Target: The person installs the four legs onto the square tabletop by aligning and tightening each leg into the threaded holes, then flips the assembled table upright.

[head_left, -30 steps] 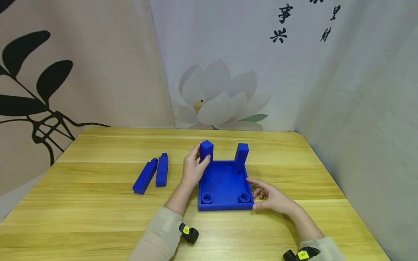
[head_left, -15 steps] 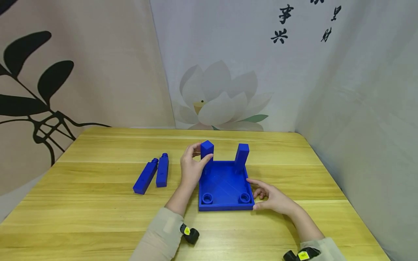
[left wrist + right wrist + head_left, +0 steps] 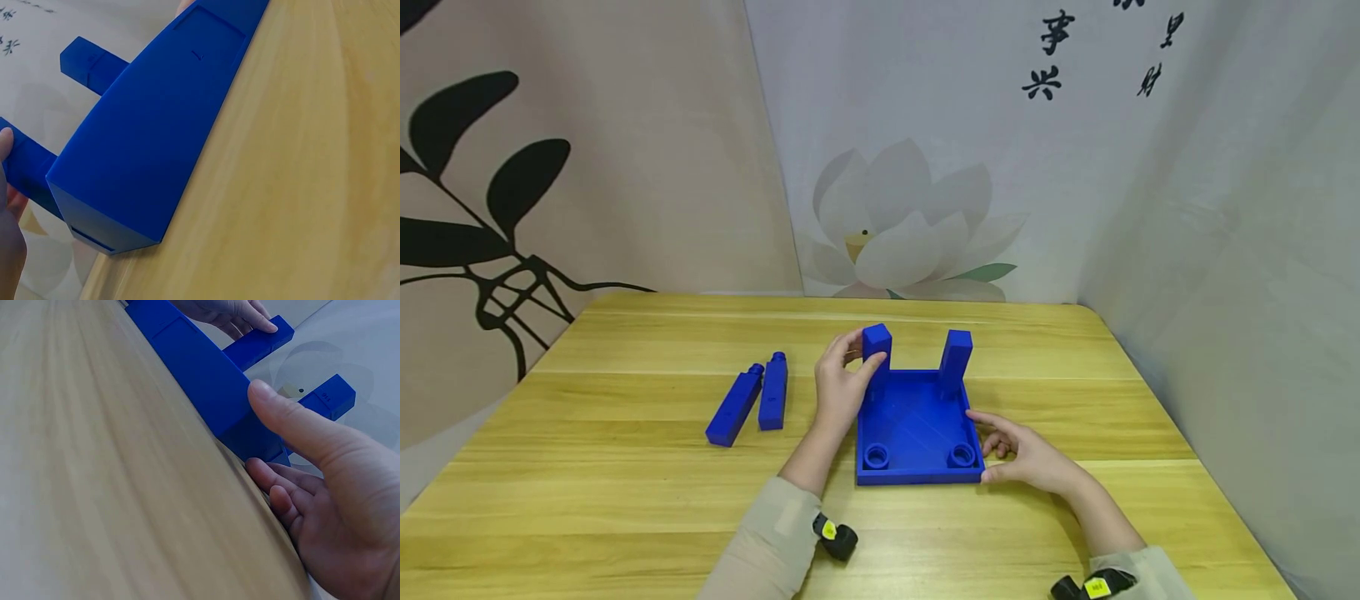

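Observation:
A square blue toy tabletop [image 3: 919, 478] with a raised rim lies flat, sockets facing up. My left hand [image 3: 839, 390] grips a blue table leg [image 3: 877, 338] between thumb and fingers at the far left corner, where it stands upright. Another leg [image 3: 956, 357] rises, leaning slightly, from the far right corner. Two round sockets show in the near corners. My right hand [image 3: 1028, 455] touches the right side and near right corner, thumb and index spread along it. In the right wrist view its thumb [image 3: 281, 415] is extended and its lower fingers bend loosely by the wood.
Two loose blue legs with threaded ends, one angled [image 3: 734, 406] and one straighter [image 3: 772, 393], lie side by side left of the tabletop. All rest on a wooden table [image 3: 587, 500]. Printed curtains [image 3: 700, 167] hang behind and to the right.
The leg in my left hand has turned slightly about its upright axis, and the fingers shifted a little with it. The tabletop and my right hand stay in place.

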Motion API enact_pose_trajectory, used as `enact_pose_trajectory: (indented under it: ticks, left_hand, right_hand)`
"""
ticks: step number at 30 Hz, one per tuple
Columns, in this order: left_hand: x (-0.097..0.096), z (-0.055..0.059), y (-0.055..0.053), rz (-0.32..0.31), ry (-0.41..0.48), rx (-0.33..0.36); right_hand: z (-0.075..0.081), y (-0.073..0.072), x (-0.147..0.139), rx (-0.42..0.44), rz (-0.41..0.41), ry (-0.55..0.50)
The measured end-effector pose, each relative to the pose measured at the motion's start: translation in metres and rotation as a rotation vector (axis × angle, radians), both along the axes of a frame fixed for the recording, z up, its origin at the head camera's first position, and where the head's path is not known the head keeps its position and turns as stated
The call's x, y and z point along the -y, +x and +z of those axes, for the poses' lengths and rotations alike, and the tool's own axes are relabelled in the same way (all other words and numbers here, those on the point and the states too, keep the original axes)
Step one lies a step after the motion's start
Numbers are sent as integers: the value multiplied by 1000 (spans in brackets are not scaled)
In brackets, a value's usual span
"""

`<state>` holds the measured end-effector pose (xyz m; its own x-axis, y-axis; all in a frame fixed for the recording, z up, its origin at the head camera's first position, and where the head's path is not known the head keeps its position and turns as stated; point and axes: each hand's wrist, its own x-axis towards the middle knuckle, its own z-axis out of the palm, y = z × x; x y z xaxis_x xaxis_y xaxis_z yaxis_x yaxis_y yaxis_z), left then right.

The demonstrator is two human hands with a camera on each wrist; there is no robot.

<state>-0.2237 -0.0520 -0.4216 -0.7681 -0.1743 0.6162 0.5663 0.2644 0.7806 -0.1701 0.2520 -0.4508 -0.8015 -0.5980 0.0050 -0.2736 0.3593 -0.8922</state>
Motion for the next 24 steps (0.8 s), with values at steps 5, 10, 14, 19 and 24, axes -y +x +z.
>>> enact_pose_trajectory:
  ticks: [5, 10, 14, 19, 24]
  left_hand:
    - [2, -1, -2, -50, 14, -32]
    - [2, 3, 1, -80, 0, -33]
    - [1, 19, 14, -115, -3, -15]
    - [1, 25, 19, -131, -12, 6]
    - [2, 5, 3, -111, -12, 26]
  right_hand:
    - [0, 0, 0, 5, -1, -3]
    - [0, 0, -1, 7, 0, 3]
    - [1, 1, 0, 6, 1, 5]
    - [1, 1, 0, 1, 3, 5]
    - [2, 1, 0, 8, -2, 10]
